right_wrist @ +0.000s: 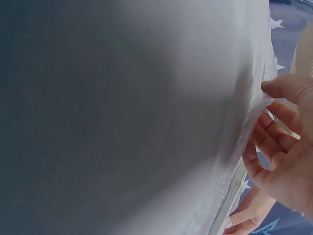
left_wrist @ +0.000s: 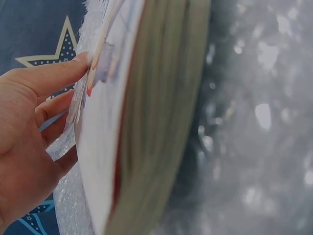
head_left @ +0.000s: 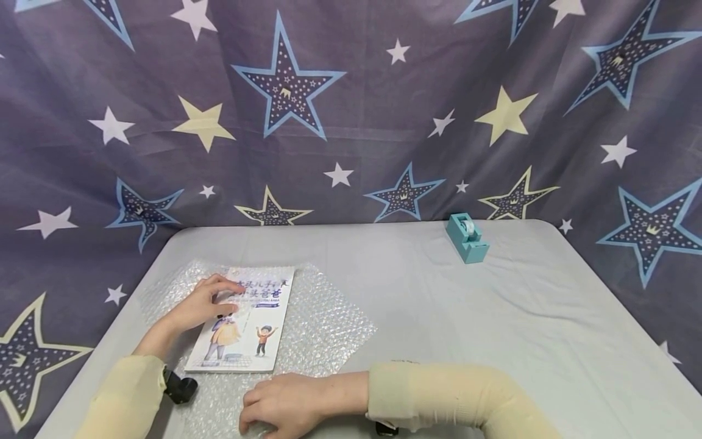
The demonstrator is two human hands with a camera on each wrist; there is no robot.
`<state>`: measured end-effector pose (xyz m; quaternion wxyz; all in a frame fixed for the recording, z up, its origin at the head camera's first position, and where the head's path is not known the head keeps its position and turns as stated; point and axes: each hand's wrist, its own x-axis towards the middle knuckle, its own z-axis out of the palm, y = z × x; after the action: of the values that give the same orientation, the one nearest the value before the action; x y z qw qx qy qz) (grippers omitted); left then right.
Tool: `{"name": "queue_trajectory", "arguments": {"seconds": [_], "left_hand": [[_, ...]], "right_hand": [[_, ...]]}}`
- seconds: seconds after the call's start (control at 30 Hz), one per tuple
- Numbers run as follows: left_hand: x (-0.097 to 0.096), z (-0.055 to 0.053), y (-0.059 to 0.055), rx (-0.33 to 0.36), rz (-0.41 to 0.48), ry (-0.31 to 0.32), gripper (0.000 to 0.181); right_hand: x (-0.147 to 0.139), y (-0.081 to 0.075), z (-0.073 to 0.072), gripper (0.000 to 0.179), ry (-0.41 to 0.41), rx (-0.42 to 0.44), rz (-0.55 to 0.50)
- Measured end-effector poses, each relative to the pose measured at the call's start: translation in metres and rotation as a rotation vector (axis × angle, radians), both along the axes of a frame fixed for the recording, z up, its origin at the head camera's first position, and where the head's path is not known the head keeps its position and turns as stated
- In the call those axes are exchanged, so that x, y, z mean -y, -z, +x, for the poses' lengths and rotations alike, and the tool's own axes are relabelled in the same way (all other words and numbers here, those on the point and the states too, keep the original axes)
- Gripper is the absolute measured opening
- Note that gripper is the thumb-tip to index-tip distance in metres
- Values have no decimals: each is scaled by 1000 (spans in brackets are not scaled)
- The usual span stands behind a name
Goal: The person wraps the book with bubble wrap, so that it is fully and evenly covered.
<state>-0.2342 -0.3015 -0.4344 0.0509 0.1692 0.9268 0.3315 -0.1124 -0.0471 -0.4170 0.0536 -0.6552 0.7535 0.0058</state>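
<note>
A white picture book (head_left: 271, 334) with cartoon figures and Chinese lettering lies on a sheet of clear bubble wrap (head_left: 331, 317), left of the table's middle. Some of the wrap laps over the cover's left part. My left hand (head_left: 200, 305) presses that lapped wrap against the cover, its fingers (left_wrist: 58, 78) fairly straight in the left wrist view. Below the book's near edge, my right hand (head_left: 290, 402) pinches the near part of the wrap. In the right wrist view the wrap's edge lies between the thumb (right_wrist: 286, 88) and the fingers.
A teal tape dispenser (head_left: 468, 239) with a tape roll stands at the table's back right. The light grey table covering (head_left: 417, 292) has wrinkles on the right. A dark curtain with stars (head_left: 362, 110) hangs behind the table.
</note>
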Motion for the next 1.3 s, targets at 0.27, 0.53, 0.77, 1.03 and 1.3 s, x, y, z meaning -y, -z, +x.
{"name": "queue_trajectory", "arguments": {"seconds": [0.27,0.53,0.77,1.03,1.3], "left_hand": [[0,3,0,-1,-1,-12,35],[0,2,0,0,-2,-13,37],[-1,1,0,10,7,-12,36],[-1,1,-1,3,1,-7,36],[-1,3,-3,-10,-2,0,36]], "right_hand": [[-3,-6,8,21,3,-72,0],[-5,-8,13,14,-105,-208,-36],[-2,-8,13,15,-102,-186,-26],[0,-9,12,17,-51,-185,-46],[-4,-17,5,21,8,-79,-115]]}}
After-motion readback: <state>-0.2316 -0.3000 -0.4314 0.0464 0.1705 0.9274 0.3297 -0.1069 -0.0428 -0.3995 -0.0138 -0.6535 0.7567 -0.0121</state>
